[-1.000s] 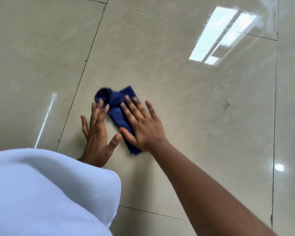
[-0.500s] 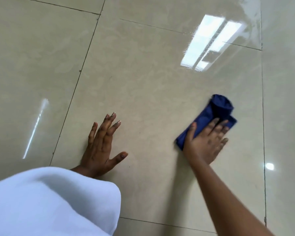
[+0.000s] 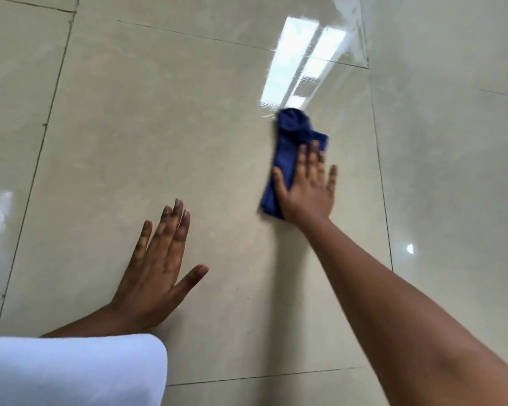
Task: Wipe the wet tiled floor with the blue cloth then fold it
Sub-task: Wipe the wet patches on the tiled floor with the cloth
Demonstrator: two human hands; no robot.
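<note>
A bunched dark blue cloth [image 3: 291,136] lies on the glossy beige tiled floor [image 3: 159,127], right of centre. My right hand [image 3: 308,186] presses flat on its near half with straight, spread fingers; the far, rolled end sticks out beyond the fingertips. My left hand [image 3: 156,273] rests flat on the bare tile to the lower left, fingers straight, well apart from the cloth.
Dark grout lines [image 3: 44,127] cross the floor. A bright window reflection [image 3: 299,60] shines on the tile just beyond the cloth. White clothing [image 3: 71,373] fills the lower left corner.
My right hand has swept the cloth from beside my left hand out to the right, then further away toward the window reflection. My left hand has stayed planted on the tile.
</note>
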